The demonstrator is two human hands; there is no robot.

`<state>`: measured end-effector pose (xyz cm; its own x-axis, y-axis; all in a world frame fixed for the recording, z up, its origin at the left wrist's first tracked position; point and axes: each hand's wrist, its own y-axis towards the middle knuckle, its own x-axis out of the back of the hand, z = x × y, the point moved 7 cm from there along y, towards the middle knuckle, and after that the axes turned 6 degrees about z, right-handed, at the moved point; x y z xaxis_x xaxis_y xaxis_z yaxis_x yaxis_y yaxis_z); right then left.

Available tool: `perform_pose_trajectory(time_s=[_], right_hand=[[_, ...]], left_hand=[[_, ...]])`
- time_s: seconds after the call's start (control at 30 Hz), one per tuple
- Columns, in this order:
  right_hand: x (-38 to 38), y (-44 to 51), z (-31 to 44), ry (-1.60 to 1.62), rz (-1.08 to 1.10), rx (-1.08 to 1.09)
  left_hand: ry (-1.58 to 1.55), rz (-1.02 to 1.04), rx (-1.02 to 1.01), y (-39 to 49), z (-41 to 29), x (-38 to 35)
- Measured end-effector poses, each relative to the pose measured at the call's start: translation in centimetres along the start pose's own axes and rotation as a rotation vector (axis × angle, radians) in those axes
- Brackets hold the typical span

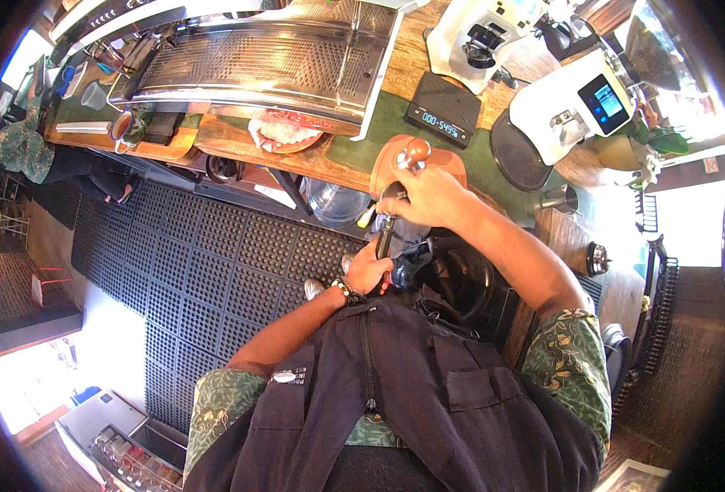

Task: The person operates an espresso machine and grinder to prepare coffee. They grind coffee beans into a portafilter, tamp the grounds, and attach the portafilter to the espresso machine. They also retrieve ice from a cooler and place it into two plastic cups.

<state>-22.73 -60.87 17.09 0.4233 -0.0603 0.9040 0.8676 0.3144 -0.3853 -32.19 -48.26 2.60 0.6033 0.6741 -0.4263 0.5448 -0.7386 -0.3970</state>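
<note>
My left hand (pixel 368 270) is closed around the black handle of a portafilter (pixel 385 237), which points up toward the counter's edge. Over the portafilter's basket end, my right hand (pixel 430 195) has its fingers around a round dark-topped coffee tool (pixel 395 192). The basket is hidden under the hand and this tool. Just beyond my right hand, a tamper with a shiny copper-coloured knob (pixel 418 149) rests on a brown tamping mat (pixel 448 161). A black digital scale (pixel 444 109) with a lit display lies behind the mat.
An espresso machine's metal drip tray (pixel 264 67) spans the upper left. A crumpled cloth lies on an orange plate (pixel 301 142). White grinders (pixel 568 104) and a steel pitcher (pixel 560 198) are at the right. Another person (pixel 24 150) is at the far left, beyond the rubber mat (pixel 215 258).
</note>
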Motion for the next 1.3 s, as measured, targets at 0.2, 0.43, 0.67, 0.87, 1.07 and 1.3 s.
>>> perform_pose_trajectory(time_s=[0.2,0.43,0.67,0.87,1.07,1.3], right_hand=[[0.3,-1.0,-0.2,0.392,-0.219,0.196],[2.2,-3.3,-8.3,0.312,-0.264,-0.169],[-0.7,-1.8,-11.9,0.269,-0.193,-0.213],[3.8,-0.8,-7.9,0.325,-0.457,0.141],[1.4,7.1,-3.0,-0.44,0.094,0.04],[4.0,3.8,-1.4,-0.312,0.012,0.046]], left_hand=[[0.025,-0.018,0.013,0.1,0.0,0.0],[0.006,-0.008,0.033,0.0,0.3,0.1],[0.003,-0.008,0.046,0.2,0.8,0.2],[0.004,-0.015,0.03,0.1,0.5,0.1],[0.016,-0.025,0.018,0.2,0.5,0.0],[0.01,0.0,0.021,-0.1,-0.3,-0.1]])
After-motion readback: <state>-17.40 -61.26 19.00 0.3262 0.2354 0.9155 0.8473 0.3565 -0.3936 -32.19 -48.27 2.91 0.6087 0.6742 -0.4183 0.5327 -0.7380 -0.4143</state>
